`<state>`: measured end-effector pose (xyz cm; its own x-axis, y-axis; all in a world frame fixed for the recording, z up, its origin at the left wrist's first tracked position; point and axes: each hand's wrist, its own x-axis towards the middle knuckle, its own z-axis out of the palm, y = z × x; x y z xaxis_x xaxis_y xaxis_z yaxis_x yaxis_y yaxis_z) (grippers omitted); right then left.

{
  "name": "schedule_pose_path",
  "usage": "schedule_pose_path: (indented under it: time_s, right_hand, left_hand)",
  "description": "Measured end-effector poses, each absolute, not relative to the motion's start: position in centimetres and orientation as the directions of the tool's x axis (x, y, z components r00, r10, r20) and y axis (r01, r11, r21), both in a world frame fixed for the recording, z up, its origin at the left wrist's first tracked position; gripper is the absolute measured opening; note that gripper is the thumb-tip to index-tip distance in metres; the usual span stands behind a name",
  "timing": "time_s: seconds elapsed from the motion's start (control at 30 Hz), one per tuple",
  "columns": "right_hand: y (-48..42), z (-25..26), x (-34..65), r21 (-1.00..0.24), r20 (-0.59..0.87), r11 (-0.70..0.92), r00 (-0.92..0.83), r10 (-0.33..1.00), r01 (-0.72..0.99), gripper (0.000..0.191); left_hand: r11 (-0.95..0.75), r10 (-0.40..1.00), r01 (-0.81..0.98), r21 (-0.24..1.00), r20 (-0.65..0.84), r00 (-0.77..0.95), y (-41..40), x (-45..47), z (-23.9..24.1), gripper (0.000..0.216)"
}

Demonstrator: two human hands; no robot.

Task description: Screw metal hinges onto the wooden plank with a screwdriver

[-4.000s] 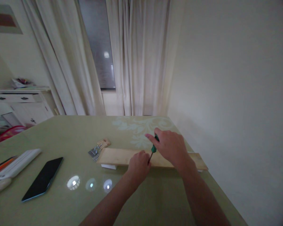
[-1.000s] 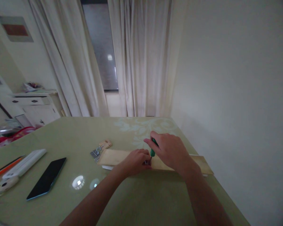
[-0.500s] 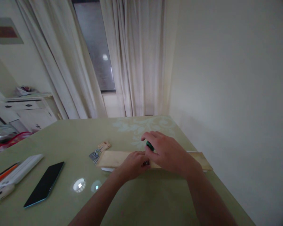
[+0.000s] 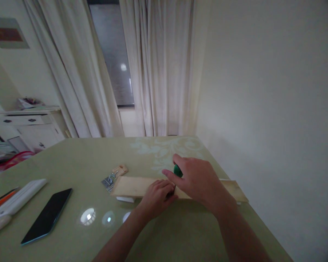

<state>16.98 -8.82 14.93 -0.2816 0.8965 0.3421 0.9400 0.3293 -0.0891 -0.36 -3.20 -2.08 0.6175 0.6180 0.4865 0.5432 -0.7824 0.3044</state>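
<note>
A pale wooden board [image 4: 133,186] lies across the table, raised on something white [image 4: 125,199]. My right hand [image 4: 200,180] is over its middle, closed round the green handle of a screwdriver [image 4: 177,170], with the thumb held off to the left. The thin shaft points down at the board beside my left fingertips. My left hand [image 4: 158,196] rests on the board with curled fingers, closed on something small and dark that they mostly hide. Past the board's left end lie loose screws and metal plates [image 4: 108,181] and a small wooden piece [image 4: 120,170].
A black phone [image 4: 47,215] lies on the green table [image 4: 90,160] at the left. Farther left are a white case-like object [image 4: 22,198] and an orange pencil-like stick [image 4: 2,201]. A wall [image 4: 275,138] runs along the table's right edge.
My right thumb has swung out from the green handle, and the right hand has shifted slightly right. The left hand stays on the board. The view has shifted slightly.
</note>
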Motion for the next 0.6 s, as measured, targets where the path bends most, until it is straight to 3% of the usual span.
schedule_pose_path:
  time_s: [0.07,0.17,0.23,0.3,0.4,0.53,0.6]
  right_hand:
    - [-8.6,15.0,16.9,-0.073,0.318,0.275,-0.239,0.918,0.959,0.040]
    - [-8.6,15.0,16.9,-0.165,0.348,0.468,-0.393,0.851,0.868,0.017]
    - [-8.7,14.9,16.9,-0.203,0.376,0.543,-0.447,0.811,0.815,0.019]
    - [-8.6,14.8,16.9,-0.179,0.362,0.458,-0.375,0.853,0.871,0.021]
    - [-8.2,14.7,16.9,-0.134,0.325,0.312,-0.256,0.911,0.941,0.039]
    - [-8.1,14.7,16.8,-0.224,0.364,0.553,-0.457,0.811,0.803,0.020]
    - [-8.2,14.8,16.6,-0.197,0.371,0.538,-0.446,0.815,0.819,0.023]
  left_hand:
    - [-0.802,0.596,0.503,0.322,0.484,0.641,-3.1,-0.5,-2.1,0.006]
    - [-0.805,0.590,0.492,0.331,0.529,0.610,-3.2,-0.7,-2.7,0.006]
    - [-0.806,0.579,0.509,0.301,0.581,0.572,-3.5,-0.6,-3.3,0.010]
    - [-0.807,0.566,0.519,0.280,0.614,0.550,-3.8,-0.5,-3.7,0.011]
    - [-0.795,0.584,0.527,0.300,0.612,0.533,-4.2,-0.1,-3.7,0.009]
    - [-0.769,0.607,0.561,0.307,0.625,0.490,-4.3,0.3,-3.8,0.010]
    - [-0.763,0.604,0.573,0.299,0.644,0.469,-4.3,0.5,-4.0,0.012]
